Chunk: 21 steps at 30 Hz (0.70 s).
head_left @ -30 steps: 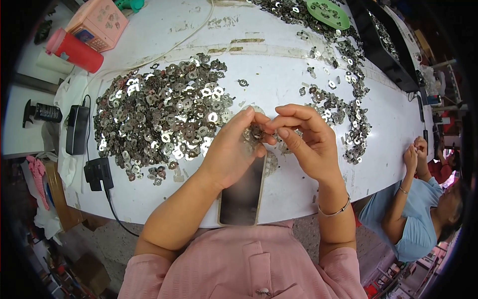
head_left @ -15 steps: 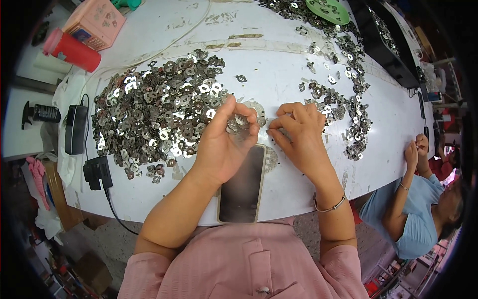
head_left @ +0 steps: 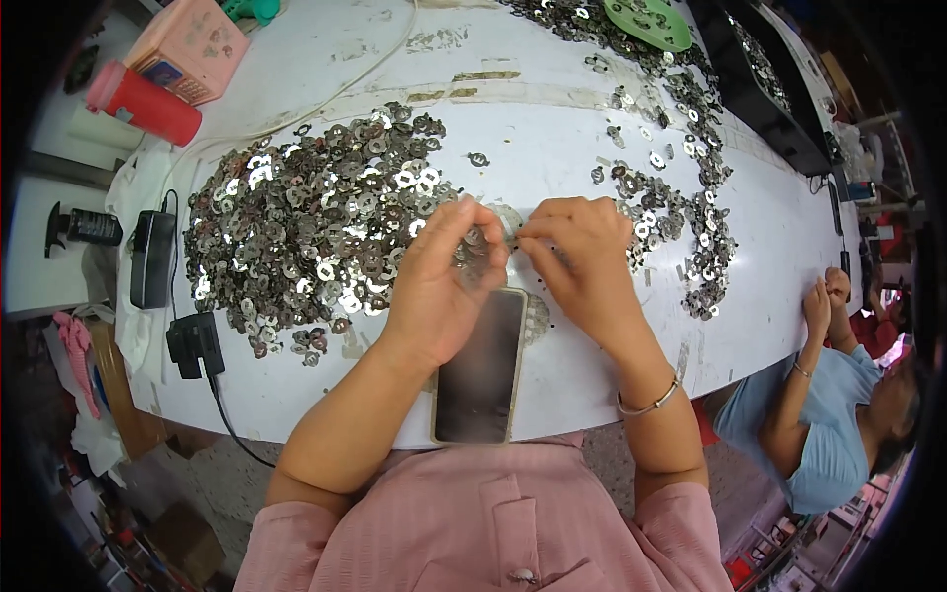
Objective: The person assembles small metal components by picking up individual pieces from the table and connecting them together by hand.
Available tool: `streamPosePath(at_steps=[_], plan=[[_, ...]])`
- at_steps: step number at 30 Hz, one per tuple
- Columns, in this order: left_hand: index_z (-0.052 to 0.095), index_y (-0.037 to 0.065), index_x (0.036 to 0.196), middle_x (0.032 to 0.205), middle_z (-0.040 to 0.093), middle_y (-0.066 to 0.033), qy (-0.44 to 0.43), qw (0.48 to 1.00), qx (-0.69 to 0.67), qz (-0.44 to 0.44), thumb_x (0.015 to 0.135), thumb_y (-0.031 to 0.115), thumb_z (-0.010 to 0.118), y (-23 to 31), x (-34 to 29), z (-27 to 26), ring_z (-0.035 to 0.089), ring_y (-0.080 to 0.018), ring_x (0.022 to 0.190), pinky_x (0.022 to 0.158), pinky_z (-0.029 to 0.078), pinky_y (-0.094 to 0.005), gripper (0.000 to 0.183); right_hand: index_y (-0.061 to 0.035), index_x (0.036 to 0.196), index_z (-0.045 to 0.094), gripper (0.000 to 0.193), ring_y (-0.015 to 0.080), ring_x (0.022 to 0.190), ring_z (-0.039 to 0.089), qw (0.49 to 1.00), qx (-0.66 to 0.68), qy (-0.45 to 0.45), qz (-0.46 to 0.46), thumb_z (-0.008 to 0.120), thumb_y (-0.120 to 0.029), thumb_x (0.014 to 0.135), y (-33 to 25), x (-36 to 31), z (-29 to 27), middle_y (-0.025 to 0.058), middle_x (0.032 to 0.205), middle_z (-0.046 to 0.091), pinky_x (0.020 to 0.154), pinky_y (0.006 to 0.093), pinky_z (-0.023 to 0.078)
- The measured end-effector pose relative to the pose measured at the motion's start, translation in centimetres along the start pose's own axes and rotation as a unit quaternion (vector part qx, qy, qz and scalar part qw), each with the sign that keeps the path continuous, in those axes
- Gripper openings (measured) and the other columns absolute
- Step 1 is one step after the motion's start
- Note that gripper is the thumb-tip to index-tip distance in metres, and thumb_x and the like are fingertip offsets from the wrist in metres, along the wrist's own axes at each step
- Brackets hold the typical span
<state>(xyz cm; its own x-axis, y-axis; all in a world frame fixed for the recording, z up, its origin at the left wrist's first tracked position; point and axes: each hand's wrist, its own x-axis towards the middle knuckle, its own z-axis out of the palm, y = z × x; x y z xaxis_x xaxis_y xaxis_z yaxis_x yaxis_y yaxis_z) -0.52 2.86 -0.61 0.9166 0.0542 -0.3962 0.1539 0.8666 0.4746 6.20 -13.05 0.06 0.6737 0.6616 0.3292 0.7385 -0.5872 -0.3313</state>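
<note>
Several small metal pieces (head_left: 471, 247) lie in the curled palm of my left hand (head_left: 440, 276), its fingers bent around them. Close on its right, my right hand (head_left: 582, 255) has thumb and forefinger pinched together near the left fingertips; whatever sits in the pinch is too small to make out. A large heap of flat, ring-shaped metal pieces (head_left: 306, 217) spreads left of my left hand. Below the hands a dark-screened phone (head_left: 480, 370) lies on the white table (head_left: 582, 395). More metal pieces (head_left: 695, 212) trail along the right side.
At the back left stand a red cup (head_left: 148, 104) and a pink box (head_left: 192, 49). A black adapter (head_left: 195, 343) and its cable lie at the left edge. A green tray (head_left: 651, 22) and a black bin (head_left: 764, 89) are far right. A co-worker (head_left: 809, 414) sits at right.
My right hand has moved slightly left and up, its pinched fingertips coming closer to my left fingers. My left hand has barely shifted.
</note>
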Motion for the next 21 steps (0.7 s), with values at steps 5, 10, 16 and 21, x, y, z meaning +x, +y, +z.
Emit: streamPosePath(at_steps=[5,10,16,21], plan=[[0.057,0.008,0.097,0.082,0.056,-0.0009,-0.031,0.990,0.139,0.015,0.091,0.016,0.061,-0.8,-0.3,0.8,0.053,-0.0092,0.072,0.062,0.043,-0.0215,0.011,-0.0041,0.089,0.066,0.006,0.0108,0.082,0.055,0.852,0.484,0.001,0.202,0.062,-0.005,0.085,0.3,-0.4,-1.3,0.0020,0.094,0.058,0.071,0.0232,0.043],[0.056,0.007,0.098,0.081,0.059,-0.0036,-0.046,0.978,0.203,-0.017,0.091,0.014,0.062,-1.1,-0.4,0.8,0.051,-0.0082,0.064,0.058,0.041,-0.0195,0.012,-0.0034,0.089,0.066,0.005,0.0072,0.078,0.053,0.810,0.542,-0.003,0.222,0.064,-0.004,0.084,0.2,-0.4,-1.4,0.0003,0.088,0.056,0.070,0.0211,0.042],[0.056,0.008,0.097,0.089,0.058,-0.0008,-0.060,0.987,0.137,-0.062,0.092,0.014,0.059,-0.8,-0.2,0.6,0.053,-0.0091,0.076,0.061,0.040,-0.0217,0.008,-0.0062,0.089,0.065,0.007,0.0119,0.076,0.051,0.920,0.347,0.054,0.176,0.066,-0.008,0.083,2.1,-0.8,-2.3,0.0014,0.083,0.057,0.071,0.0272,0.039],[0.054,0.009,0.091,0.089,0.058,-0.0025,-0.043,0.994,0.078,-0.062,0.094,0.021,0.056,-0.5,-0.3,0.7,0.054,-0.0124,0.077,0.064,0.041,-0.0245,0.012,-0.0087,0.093,0.065,0.015,0.0210,0.083,0.051,0.990,0.032,-0.004,0.140,0.069,-0.010,0.078,2.6,-2.3,-4.3,0.0034,0.088,0.059,0.080,0.0344,0.031]])
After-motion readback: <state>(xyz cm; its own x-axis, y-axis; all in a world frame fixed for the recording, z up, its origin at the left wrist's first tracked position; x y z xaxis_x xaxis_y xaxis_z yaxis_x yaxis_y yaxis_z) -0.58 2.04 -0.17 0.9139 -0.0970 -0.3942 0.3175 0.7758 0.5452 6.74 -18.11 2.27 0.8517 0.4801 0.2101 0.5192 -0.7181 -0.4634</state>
